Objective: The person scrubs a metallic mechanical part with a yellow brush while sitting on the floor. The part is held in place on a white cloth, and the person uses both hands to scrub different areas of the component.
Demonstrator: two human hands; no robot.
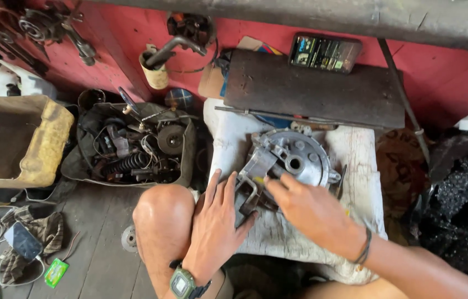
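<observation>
Two bare hands on a round grey metal hub plate (pixel 295 158): left hand (pixel 215 218) flat, fingers spread, right hand (pixel 306 206) pinching its bracket; small green rectangular packet (pixel 56 272) on floor, lower left.

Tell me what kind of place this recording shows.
Most likely a small repair workshop: a round metal engine cover sits on a worn white block under both hands, beside a bin of springs and oily parts.

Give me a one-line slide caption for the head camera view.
Both hands, left hand and right hand, work on a round metal hub plate atop a white block.
</observation>
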